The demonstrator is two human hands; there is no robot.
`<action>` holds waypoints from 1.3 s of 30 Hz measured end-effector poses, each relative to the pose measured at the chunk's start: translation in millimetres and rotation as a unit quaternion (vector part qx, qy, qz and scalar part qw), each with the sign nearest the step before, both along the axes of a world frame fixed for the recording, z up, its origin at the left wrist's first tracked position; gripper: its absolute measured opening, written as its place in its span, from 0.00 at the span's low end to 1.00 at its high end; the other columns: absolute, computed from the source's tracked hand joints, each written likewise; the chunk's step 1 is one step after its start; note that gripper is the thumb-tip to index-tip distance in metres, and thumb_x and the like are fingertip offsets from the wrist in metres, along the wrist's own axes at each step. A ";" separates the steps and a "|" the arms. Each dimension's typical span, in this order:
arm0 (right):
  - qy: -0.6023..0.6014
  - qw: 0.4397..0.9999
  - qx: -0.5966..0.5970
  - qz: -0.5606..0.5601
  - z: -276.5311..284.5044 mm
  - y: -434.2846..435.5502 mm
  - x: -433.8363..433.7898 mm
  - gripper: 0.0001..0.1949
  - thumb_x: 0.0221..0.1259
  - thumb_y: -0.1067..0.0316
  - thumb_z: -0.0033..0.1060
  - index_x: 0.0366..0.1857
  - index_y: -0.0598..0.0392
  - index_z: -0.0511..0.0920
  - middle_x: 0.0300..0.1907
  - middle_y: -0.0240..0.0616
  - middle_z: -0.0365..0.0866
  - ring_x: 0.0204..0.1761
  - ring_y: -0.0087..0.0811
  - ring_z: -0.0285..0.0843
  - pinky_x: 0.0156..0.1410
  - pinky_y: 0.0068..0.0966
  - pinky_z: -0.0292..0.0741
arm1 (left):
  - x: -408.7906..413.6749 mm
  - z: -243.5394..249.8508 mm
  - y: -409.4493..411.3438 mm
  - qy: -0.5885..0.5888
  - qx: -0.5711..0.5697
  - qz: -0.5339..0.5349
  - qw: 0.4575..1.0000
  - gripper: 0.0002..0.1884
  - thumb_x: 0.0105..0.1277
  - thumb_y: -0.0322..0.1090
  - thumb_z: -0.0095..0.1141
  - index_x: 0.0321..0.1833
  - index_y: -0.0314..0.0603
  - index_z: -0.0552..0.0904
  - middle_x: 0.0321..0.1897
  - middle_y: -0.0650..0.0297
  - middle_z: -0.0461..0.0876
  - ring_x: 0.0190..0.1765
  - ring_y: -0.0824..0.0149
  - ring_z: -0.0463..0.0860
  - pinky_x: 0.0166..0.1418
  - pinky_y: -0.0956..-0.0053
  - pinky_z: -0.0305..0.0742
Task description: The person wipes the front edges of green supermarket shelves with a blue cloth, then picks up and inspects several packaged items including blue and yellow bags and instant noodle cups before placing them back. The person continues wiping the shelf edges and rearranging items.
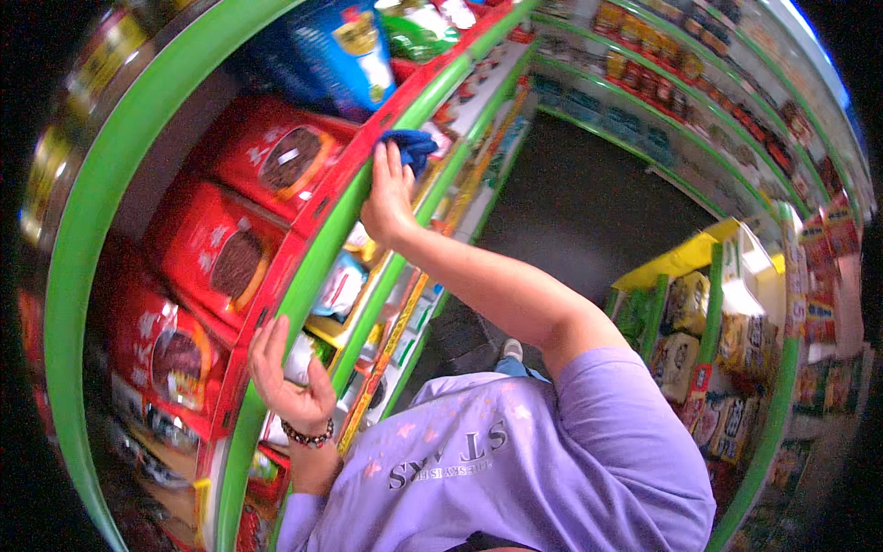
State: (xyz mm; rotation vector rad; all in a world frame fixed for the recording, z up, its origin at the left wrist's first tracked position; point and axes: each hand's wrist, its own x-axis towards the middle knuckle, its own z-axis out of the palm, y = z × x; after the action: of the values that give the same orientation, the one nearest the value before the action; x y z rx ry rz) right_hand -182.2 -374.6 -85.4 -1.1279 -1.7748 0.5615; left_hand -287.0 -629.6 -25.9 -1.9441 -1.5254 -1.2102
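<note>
My right hand presses a blue cloth against the green front edge of a store shelf. The cloth is bunched under and beyond my fingertips. Lower along the same edge is my left hand, holding nothing, its thumb apart from the fingers. Its fingertips lie at the green edge; whether they press on it I cannot tell. A beaded bracelet circles the left wrist. Directly behind the edge, red packages with dark round pictures stand in a row inside a red display tray.
A blue bag and green packs stand farther along this shelf. Lower shelves with packets lie beneath it. Dark floor runs along the aisle. Stocked shelves line the far side, and a yellow-topped rack stands at right.
</note>
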 end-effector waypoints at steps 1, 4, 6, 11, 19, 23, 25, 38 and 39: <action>-0.007 1.000 -0.010 -0.012 -0.9 25.5 7.4 0.43 0.49 0.82 0.56 0.75 0.68 0.51 0.77 0.65 0.46 0.80 0.60 0.43 0.80 0.54 0.46 | 1.3 -5.1 7.5 0.001 0.003 -0.035 0.999 0.37 0.74 0.35 0.51 0.78 0.29 0.48 0.62 0.40 0.77 0.66 0.44 0.75 0.73 0.49 0.64; 0.024 0.996 -0.075 -0.034 10.8 91.2 39.5 0.44 0.48 0.82 0.57 0.75 0.61 0.53 0.77 0.60 0.49 0.77 0.62 0.51 0.80 0.45 0.53 | 17.3 -4.8 39.3 0.004 -0.041 -0.028 0.999 0.36 0.74 0.38 0.52 0.77 0.29 0.50 0.64 0.40 0.77 0.67 0.44 0.75 0.74 0.51 0.63; 0.070 0.996 -0.037 -0.042 1.0 107.5 62.2 0.39 0.48 0.85 0.50 0.73 0.58 0.62 0.75 0.56 0.57 0.73 0.54 0.61 0.77 0.37 0.61 | 32.4 -0.9 74.4 0.033 -0.024 -0.035 0.999 0.36 0.74 0.41 0.52 0.76 0.28 0.53 0.64 0.43 0.77 0.68 0.42 0.73 0.75 0.51 0.60; 0.267 0.881 -0.346 0.180 -12.6 69.9 139.0 0.31 0.52 0.84 0.48 0.65 0.56 0.75 0.49 0.39 0.84 0.53 0.32 0.81 0.60 0.28 0.76 | 59.6 -0.2 134.9 0.094 -0.004 0.060 0.994 0.33 0.72 0.42 0.54 0.74 0.32 0.62 0.69 0.48 0.73 0.75 0.44 0.64 0.77 0.50 0.56; 0.266 0.793 -0.515 -0.187 -229.9 -20.6 439.3 0.13 0.63 0.70 0.64 0.51 0.57 0.84 0.40 0.38 0.87 0.38 0.30 0.83 0.45 0.29 0.81 | 55.6 -18.6 194.2 0.254 0.052 0.331 0.907 0.31 0.73 0.54 0.52 0.72 0.44 0.70 0.78 0.50 0.59 0.77 0.39 0.58 0.78 0.40 0.51; 0.187 0.730 -0.559 -0.347 -282.8 -111.4 565.0 0.14 0.60 0.69 0.68 0.49 0.61 0.82 0.35 0.39 0.87 0.30 0.30 0.83 0.34 0.30 0.80 | 52.9 -29.1 198.2 0.294 0.033 0.371 0.880 0.32 0.74 0.58 0.48 0.74 0.46 0.68 0.79 0.50 0.58 0.77 0.39 0.57 0.78 0.40 0.51; 0.196 0.686 -0.588 -0.380 -257.3 -120.4 578.7 0.15 0.60 0.72 0.64 0.52 0.61 0.81 0.36 0.39 0.87 0.32 0.32 0.84 0.37 0.31 0.81 | 57.8 -28.4 206.0 0.311 0.043 0.377 0.871 0.32 0.75 0.58 0.47 0.74 0.46 0.68 0.79 0.51 0.59 0.77 0.40 0.59 0.77 0.43 0.53; 0.283 0.760 -0.472 -0.347 -208.2 -58.4 604.6 0.26 0.48 0.82 0.48 0.57 0.59 0.80 0.46 0.39 0.85 0.46 0.31 0.82 0.53 0.27 0.77 | 49.6 -34.4 214.9 0.320 0.066 0.395 0.859 0.31 0.74 0.56 0.51 0.74 0.50 0.69 0.79 0.61 0.61 0.75 0.48 0.65 0.75 0.50 0.62; 0.285 0.752 -0.471 -0.363 -210.8 -64.1 609.7 0.26 0.48 0.82 0.48 0.56 0.59 0.80 0.47 0.38 0.85 0.46 0.31 0.81 0.54 0.26 0.76 | 51.2 -34.1 215.0 0.322 0.068 0.392 0.859 0.31 0.74 0.56 0.52 0.74 0.50 0.69 0.78 0.61 0.62 0.74 0.48 0.66 0.75 0.51 0.63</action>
State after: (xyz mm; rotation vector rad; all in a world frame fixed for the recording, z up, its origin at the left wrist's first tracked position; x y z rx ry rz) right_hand 427.5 -438.7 -296.2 -1.9059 -0.3417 1.1893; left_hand -235.8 -414.5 -60.1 -1.1980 -1.5258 -0.2553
